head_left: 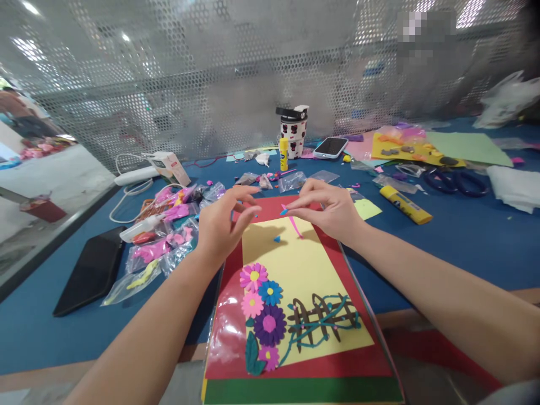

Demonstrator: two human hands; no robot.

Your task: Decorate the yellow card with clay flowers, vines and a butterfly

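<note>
My left hand [225, 225] hovers over the upper left of the artwork, thumb and fingers apart; a tiny blue speck shows by a fingertip. My right hand [331, 211], above the top of the yellow sheet [270, 253], pinches a small blue piece [284, 212]. A thin pink strip [295, 226] hangs just beneath those fingertips. Another blue bit [277, 239] lies on the sheet. Lower down are clay flowers [269, 323] in pink, blue and purple, plus a brown fence [323, 320] with teal vines. Red backing [234, 315] surrounds the sheet.
Bags of clay [152, 250] and a dark tablet [90, 270] lie to the left. Behind stand a glue stick [284, 154] and a cup [294, 132], beside a phone [331, 147]. A yellow pack [405, 205] and scissors [455, 183] rest at right.
</note>
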